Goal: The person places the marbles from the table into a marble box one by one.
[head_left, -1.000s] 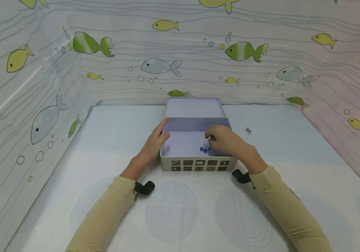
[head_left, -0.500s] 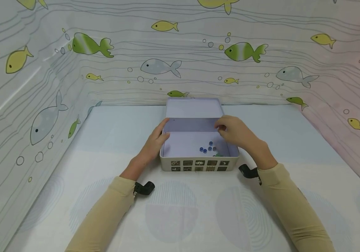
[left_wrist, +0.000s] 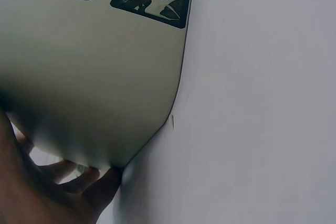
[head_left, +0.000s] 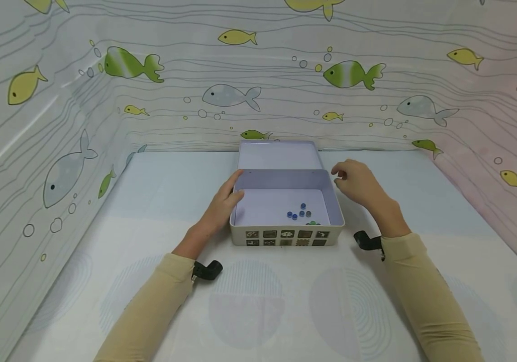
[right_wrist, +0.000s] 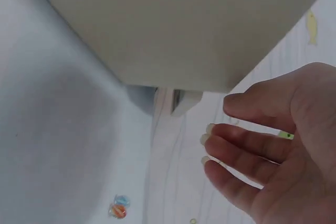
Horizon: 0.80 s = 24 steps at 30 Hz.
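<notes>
A cream tin box (head_left: pixel 260 228) with small printed pictures stands with its lid (head_left: pixel 278 155) tipped back. Inside, several blue marbles (head_left: pixel 302 213) lie right of the middle, and greenish ones (head_left: pixel 313 222) are partly hidden by the front wall. My left hand (head_left: pixel 219 208) grips the box's left side, its thumb at the rim and its fingers round the back corner. Off the box's back right corner hovers my right hand (head_left: pixel 358 183), thumb and fingers apart and holding nothing. An orange marble (right_wrist: pixel 118 212) and a blue marble (right_wrist: pixel 122 200) lie on the table in the right wrist view.
A pale patterned cloth (head_left: pixel 258 306) covers the table. Behind and at both sides rises a curtain (head_left: pixel 285 100) printed with fish. A black wrist camera (head_left: pixel 208 270) sits at the left cuff, another (head_left: pixel 367 240) at the right.
My right hand has risen out of the box and moved right, past its rim. More marbles inside now show. The left hand has stayed put.
</notes>
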### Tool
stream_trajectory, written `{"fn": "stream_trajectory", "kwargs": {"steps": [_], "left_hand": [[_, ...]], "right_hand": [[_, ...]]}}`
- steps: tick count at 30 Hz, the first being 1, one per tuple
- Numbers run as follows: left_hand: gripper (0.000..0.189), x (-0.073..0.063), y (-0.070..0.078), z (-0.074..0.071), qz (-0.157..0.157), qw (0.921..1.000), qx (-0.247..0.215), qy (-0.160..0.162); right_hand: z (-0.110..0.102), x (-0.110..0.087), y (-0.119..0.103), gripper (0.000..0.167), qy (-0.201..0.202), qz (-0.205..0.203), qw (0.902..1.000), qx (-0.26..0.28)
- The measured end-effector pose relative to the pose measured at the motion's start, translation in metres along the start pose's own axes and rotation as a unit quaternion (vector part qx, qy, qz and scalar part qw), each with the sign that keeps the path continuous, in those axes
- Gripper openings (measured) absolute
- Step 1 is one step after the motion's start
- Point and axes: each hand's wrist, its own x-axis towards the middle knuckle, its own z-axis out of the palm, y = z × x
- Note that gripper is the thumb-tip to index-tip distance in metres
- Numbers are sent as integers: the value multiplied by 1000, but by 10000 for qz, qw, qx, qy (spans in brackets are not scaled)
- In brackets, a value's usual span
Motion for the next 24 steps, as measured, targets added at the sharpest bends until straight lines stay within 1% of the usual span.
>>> {"fn": "stream_trajectory", "kwargs": {"steps": [2, 4, 14, 20, 24], "left_hand": [[60, 0, 1, 0, 0, 10000, -5, -9], [61, 0, 1, 0, -10, 10000, -4, -14], [60, 0, 1, 1, -37, 10000, -38, 12], [61, 0, 1, 1, -53, 10000, -83, 0], [61, -1, 0, 1, -30, 10000, -83, -4]], "right_hand": [[-1, 0, 8, 27, -209, 128, 9997, 2], [-1, 0, 14, 28, -323, 264, 9991, 23], [-1, -1, 40, 36, -595, 971, 9934, -131], [-1, -4, 52, 38, -678, 1114, 9914, -136], [-1, -6, 57, 38, -753, 1297, 9886, -134]]}}
